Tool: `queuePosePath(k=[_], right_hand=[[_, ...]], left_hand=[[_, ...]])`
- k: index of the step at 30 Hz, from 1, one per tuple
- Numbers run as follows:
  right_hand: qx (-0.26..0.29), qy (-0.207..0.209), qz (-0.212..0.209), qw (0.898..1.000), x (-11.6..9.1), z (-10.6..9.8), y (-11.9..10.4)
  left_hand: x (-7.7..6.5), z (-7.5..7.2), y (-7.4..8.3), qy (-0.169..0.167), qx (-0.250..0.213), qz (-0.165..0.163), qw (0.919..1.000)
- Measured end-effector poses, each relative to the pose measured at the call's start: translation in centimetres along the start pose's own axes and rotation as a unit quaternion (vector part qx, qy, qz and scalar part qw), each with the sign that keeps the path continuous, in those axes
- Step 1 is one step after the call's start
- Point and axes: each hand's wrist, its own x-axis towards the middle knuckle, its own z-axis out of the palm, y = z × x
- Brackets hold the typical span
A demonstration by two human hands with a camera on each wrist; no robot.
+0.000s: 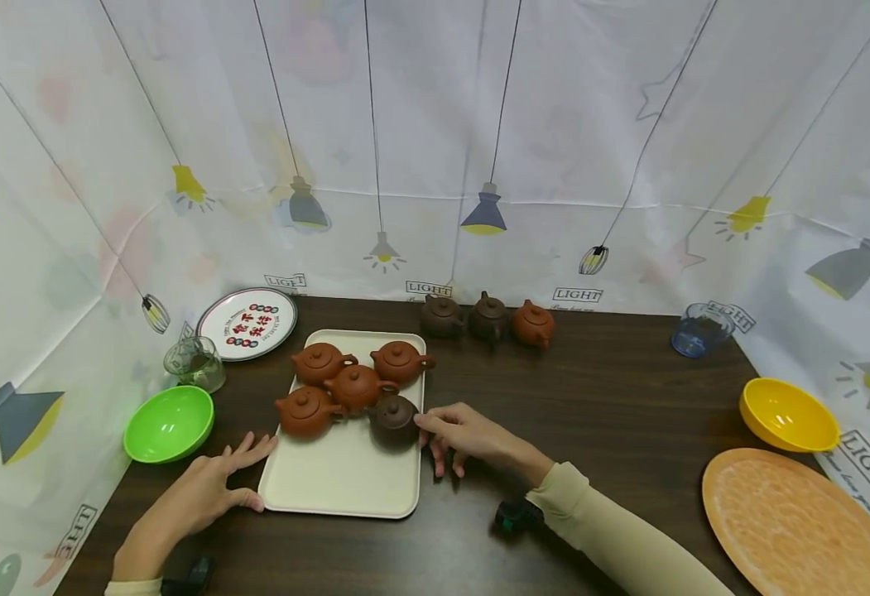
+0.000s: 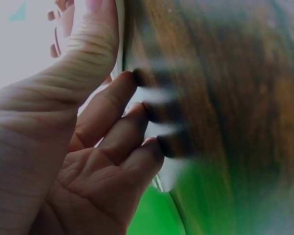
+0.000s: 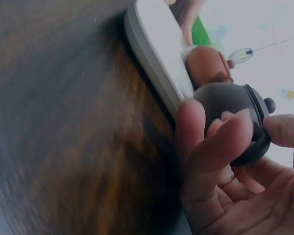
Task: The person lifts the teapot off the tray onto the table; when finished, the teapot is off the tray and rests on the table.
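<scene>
A cream rectangular tray (image 1: 341, 488) lies on the dark wooden table, with several reddish-brown clay teapots (image 1: 355, 387) grouped over its far half. Just nearer than these, by the tray's right side, sits a dark brown teapot (image 1: 392, 424). My right hand (image 1: 472, 434) pinches this teapot's handle between thumb and fingers; the right wrist view shows the dark teapot (image 3: 225, 100) upright, its knobbed lid on. At the tray's left edge, my left hand (image 1: 211, 490) rests with fingers extended, thumb and fingertips right at the rim. Its fingers (image 2: 105, 110) look straight in the left wrist view.
Behind the tray stand two dark teapots (image 1: 442, 316) and a reddish one (image 1: 532, 324). To the left are a green bowl (image 1: 170, 424), a clear glass (image 1: 196, 364) and a printed plate (image 1: 248, 324). A blue glass (image 1: 701, 329), yellow bowl (image 1: 788, 415) and round orange-tan board (image 1: 800, 521) lie right.
</scene>
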Motion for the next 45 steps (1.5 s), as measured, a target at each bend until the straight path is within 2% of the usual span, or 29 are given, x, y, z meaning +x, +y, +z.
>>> queuePosePath(k=[2, 5, 18, 26, 32, 36, 42, 45], right_hand=[[0.015, -0.024, 0.000, 1.000, 0.0, 0.2, 0.2], [0.043, -0.034, -0.002, 0.998, 0.0, 0.5, 0.4], [0.104, -0.002, 0.006, 0.995, -0.6, 1.0, 0.5], [0.124, 0.021, -0.016, 0.992, -2.1, -0.9, 0.0], [0.145, 0.085, -0.017, 0.986, -4.2, -3.5, 0.6], [0.161, 0.146, -0.028, 0.976, -5.7, -5.9, 0.9], [0.179, 0.242, -0.028, 0.953, -8.3, -9.8, 2.4], [0.199, 0.280, -0.032, 0.939, -9.5, -11.7, 3.4]], left_hand=[[0.0, 0.0, 0.0, -0.001, -0.002, -0.001, 1.0000], [-0.1, 0.0, 0.0, -0.002, -0.004, -0.002, 1.0000], [-0.2, 0.3, -0.1, -0.006, -0.012, -0.001, 0.9999], [0.0, 0.3, -0.1, -0.002, -0.005, 0.009, 0.9999], [0.0, 0.2, -0.1, -0.006, -0.004, 0.007, 0.9999], [-0.3, 0.1, -0.1, -0.004, 0.001, 0.007, 1.0000], [-0.4, 0.1, -0.1, -0.007, -0.002, 0.006, 1.0000], [-0.3, 0.0, 0.0, -0.003, -0.003, 0.009, 1.0000]])
